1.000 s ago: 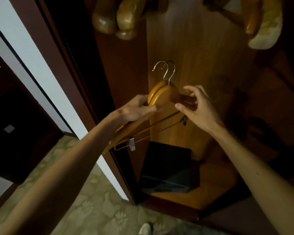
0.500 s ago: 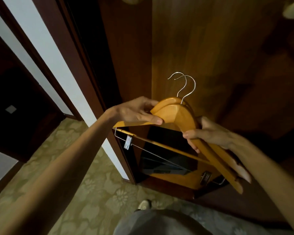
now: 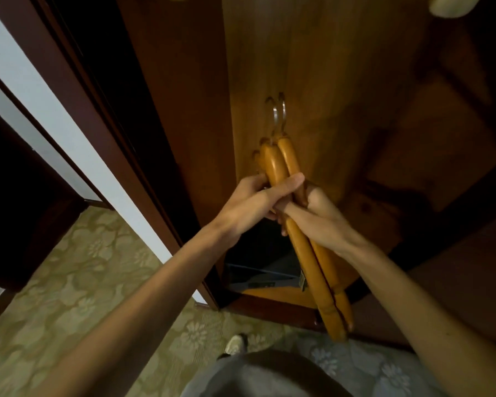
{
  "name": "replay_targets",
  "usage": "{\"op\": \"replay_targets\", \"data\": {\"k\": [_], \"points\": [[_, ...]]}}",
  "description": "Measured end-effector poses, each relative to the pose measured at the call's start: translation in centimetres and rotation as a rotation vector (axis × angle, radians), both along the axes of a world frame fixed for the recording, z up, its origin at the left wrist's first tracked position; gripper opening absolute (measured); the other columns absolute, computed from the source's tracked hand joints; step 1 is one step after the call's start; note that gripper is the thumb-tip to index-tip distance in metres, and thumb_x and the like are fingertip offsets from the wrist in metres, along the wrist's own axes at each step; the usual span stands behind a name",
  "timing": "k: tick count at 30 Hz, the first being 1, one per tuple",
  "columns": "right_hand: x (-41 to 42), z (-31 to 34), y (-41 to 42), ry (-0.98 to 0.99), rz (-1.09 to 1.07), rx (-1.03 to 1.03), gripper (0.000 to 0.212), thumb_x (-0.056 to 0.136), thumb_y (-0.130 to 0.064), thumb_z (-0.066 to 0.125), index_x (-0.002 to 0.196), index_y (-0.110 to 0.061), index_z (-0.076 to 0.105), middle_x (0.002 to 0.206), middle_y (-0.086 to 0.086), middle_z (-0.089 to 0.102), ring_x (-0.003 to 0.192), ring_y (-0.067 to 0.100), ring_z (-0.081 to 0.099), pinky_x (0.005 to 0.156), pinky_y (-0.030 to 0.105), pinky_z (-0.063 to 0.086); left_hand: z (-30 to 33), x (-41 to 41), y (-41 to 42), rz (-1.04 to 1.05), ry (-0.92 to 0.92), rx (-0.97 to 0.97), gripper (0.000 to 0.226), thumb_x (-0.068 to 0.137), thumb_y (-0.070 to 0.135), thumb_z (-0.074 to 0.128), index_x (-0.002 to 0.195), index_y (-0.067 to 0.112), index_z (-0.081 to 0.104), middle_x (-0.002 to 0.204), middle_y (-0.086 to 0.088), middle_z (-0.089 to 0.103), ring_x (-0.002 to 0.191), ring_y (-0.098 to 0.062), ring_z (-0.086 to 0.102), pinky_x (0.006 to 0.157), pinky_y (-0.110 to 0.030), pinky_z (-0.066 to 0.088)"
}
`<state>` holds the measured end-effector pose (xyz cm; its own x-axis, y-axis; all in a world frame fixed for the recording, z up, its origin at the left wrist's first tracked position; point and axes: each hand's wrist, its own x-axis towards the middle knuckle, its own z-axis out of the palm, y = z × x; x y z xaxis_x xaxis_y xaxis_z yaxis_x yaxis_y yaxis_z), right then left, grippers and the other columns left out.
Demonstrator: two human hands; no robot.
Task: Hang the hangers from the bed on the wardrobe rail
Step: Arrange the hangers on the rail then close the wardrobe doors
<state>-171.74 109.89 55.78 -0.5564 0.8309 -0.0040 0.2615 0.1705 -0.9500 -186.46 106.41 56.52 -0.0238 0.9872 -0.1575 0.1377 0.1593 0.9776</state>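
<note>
I stand at the open wardrobe point(image 3: 312, 81), its dark box point(image 3: 258, 262) low inside. The two wooden hangers point(image 3: 304, 245), spread broadside half a second ago, I have turned edge-on and pressed together, hooks point(image 3: 278, 113) pointing up at the back panel. My left hand point(image 3: 255, 202) grips them near the top; my right hand point(image 3: 321, 216) clasps them just below. Bundled so, I judge them ready to lift toward the rail, which is out of sight.
</note>
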Motion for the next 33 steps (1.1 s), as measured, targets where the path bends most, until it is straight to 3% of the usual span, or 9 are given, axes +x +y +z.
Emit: {"op": "replay_targets", "data": {"k": [2, 5, 10, 14, 18, 23, 25, 27, 33], "points": [[0.1, 0.2, -0.2, -0.023, 0.030, 0.027, 0.026, 0.091, -0.046, 0.063, 0.095, -0.021, 0.068, 0.071, 0.015, 0.066, 0.063, 0.033, 0.066, 0.062, 0.051, 0.056, 0.1, -0.4, 0.0, 0.024, -0.001, -0.017, 0.046, 0.089, 0.052, 0.068, 0.105, 0.010, 0.073, 0.086, 0.001, 0.074, 0.083, -0.015, 0.071, 0.086, -0.039, 0.058], [0.8, 1.0, -0.3, 0.010, 0.063, 0.017, 0.022, 0.091, -0.052, 0.062, 0.082, -0.032, 0.064, 0.060, -0.009, 0.057, 0.057, 0.011, 0.059, 0.058, 0.035, 0.050, 0.9, -0.7, -0.3, 0.009, -0.021, -0.016, 0.048, 0.089, 0.053, 0.066, 0.105, 0.008, 0.074, 0.087, 0.002, 0.072, 0.082, -0.011, 0.067, 0.079, -0.031, 0.052], [1.3, 4.3, -0.4, 0.043, 0.082, -0.006, 0.030, 0.090, -0.046, 0.056, 0.063, -0.043, 0.066, 0.057, -0.013, 0.057, 0.053, 0.002, 0.057, 0.056, 0.021, 0.048, 3.5, -1.0, -0.1, -0.031, -0.035, 0.016, 0.048, 0.092, 0.047, 0.065, 0.103, 0.002, 0.073, 0.080, 0.002, 0.069, 0.067, -0.004, 0.063, 0.061, -0.017, 0.049], [1.5, 8.8, 0.0, 0.073, 0.073, 0.049, 0.031, 0.097, -0.034, 0.056, 0.069, -0.038, 0.070, 0.059, -0.014, 0.063, 0.056, -0.001, 0.061, 0.055, 0.015, 0.048, 7.7, -1.4, 1.1, -0.091, -0.003, 0.079, 0.053, 0.092, 0.050, 0.063, 0.105, -0.001, 0.071, 0.079, 0.000, 0.062, 0.060, -0.002, 0.052, 0.056, -0.015, 0.043], [2.3, 13.5, 1.1, 0.087, -0.062, 0.131, 0.030, 0.096, -0.039, 0.059, 0.070, -0.023, 0.061, 0.057, -0.006, 0.059, 0.052, 0.006, 0.057, 0.059, 0.025, 0.048, 13.0, -1.9, 2.9, -0.108, 0.018, 0.107, 0.038, 0.090, 0.048, 0.064, 0.082, 0.012, 0.071, 0.065, 0.006, 0.057, 0.053, -0.002, 0.047, 0.056, -0.017, 0.039], [1.8, 18.8, 4.2, 0.051, -0.241, 0.255, 0.037, 0.096, -0.045, 0.058, 0.068, -0.021, 0.059, 0.054, -0.006, 0.057, 0.050, 0.006, 0.057, 0.065, 0.031, 0.049, 19.5, -2.8, 6.5, -0.064, 0.094, 0.169, 0.030, 0.088, 0.040, 0.070, 0.087, 0.010, 0.066, 0.055, 0.005, 0.044, 0.048, -0.007, 0.034, 0.056, -0.025, 0.029], [1.3, 20.7, 5.7, 0.036, -0.270, 0.316, 0.038, 0.094, -0.047, 0.059, 0.069, -0.019, 0.062, 0.056, -0.005, 0.060, 0.053, 0.010, 0.059, 0.070, 0.037, 0.052, 21.9, -3.1, 7.9, -0.049, 0.115, 0.186, 0.019, 0.085, 0.031, 0.075, 0.078, 0.015, 0.067, 0.051, 0.009, 0.046, 0.047, -0.006, 0.036, 0.058, -0.025, 0.031], [0.7, 22.7, 7.2, 0.026, -0.281, 0.360, 0.038, 0.094, -0.046, 0.059, 0.069, -0.018, 0.064, 0.056, -0.003, 0.060, 0.056, 0.013, 0.060, 0.075, 0.042, 0.054, 24.3, -3.6, 9.4, -0.044, 0.114, 0.201, 0.011, 0.085, 0.023, 0.076, 0.087, 0.016, 0.067, 0.050, 0.011, 0.051, 0.045, -0.003, 0.041, 0.063, -0.024, 0.037], [-0.7, 28.1, 12.4, 0.048, -0.363, 0.416, 0.040, 0.091, -0.044, 0.063, 0.062, -0.018, 0.062, 0.056, -0.002, 0.060, 0.055, 0.012, 0.060, 0.066, 0.032, 0.048, 30.7, -6.2, 14.8, -0.049, 0.133, 0.210, 0.018, 0.085, 0.020, 0.074, 0.071, 0.019, 0.063, 0.055, 0.009, 0.049, 0.045, -0.004, 0.033, 0.061, -0.021, 0.024]]}}
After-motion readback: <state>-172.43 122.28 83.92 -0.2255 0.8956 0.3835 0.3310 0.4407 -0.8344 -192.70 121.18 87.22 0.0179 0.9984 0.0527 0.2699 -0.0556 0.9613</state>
